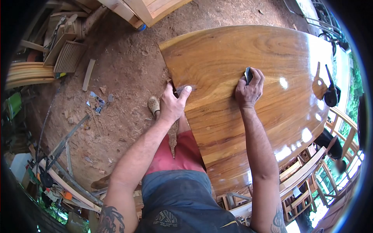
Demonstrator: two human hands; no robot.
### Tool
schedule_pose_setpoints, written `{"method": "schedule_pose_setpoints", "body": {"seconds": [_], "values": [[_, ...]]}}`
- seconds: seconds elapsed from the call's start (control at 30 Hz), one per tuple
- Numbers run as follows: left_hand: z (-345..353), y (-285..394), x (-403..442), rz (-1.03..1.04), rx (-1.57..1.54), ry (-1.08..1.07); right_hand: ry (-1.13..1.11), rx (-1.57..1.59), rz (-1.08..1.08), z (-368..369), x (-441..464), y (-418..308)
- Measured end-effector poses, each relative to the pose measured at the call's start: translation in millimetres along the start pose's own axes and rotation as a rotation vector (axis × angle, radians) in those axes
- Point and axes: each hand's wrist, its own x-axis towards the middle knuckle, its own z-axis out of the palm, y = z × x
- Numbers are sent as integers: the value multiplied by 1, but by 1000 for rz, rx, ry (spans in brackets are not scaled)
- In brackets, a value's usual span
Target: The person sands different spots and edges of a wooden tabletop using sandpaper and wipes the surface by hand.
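A glossy wooden tabletop (217, 128) with brown grain stretches in front of me. My left hand (173, 101) grips its left edge, thumb on the top face and fingers at the side, partly hidden. Beside the thumb is a pale, dusty smear on the varnish. My right hand (250, 88) rests over the middle of the top, fingers closed around a small dark grey piece that looks like folded sandpaper (248, 75).
A black tool with a handle (332, 93) is at the tabletop's far right. Stacked boards (31, 73) stand left; a loose wood strip (88, 75) lies on the shaving-strewn dirt floor (128, 70). Wooden frames (299, 182) crowd the lower right, near another person (329, 141).
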Motion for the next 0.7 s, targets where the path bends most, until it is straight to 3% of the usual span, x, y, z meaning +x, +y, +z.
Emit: {"method": "schedule_pose_setpoints", "body": {"seconds": [0.13,0.33,0.53,0.7], "values": [[17,6,3,6,64,142,8,-4,-10,1,0,0],[21,-1,9,-11,168,160,4,4,-1,0,0,0],[-7,-9,11,138,34,45,0,16,-3,-1,1,-1],[-21,-19,13,133,71,-126,2,17,-3,0,0,2]]}}
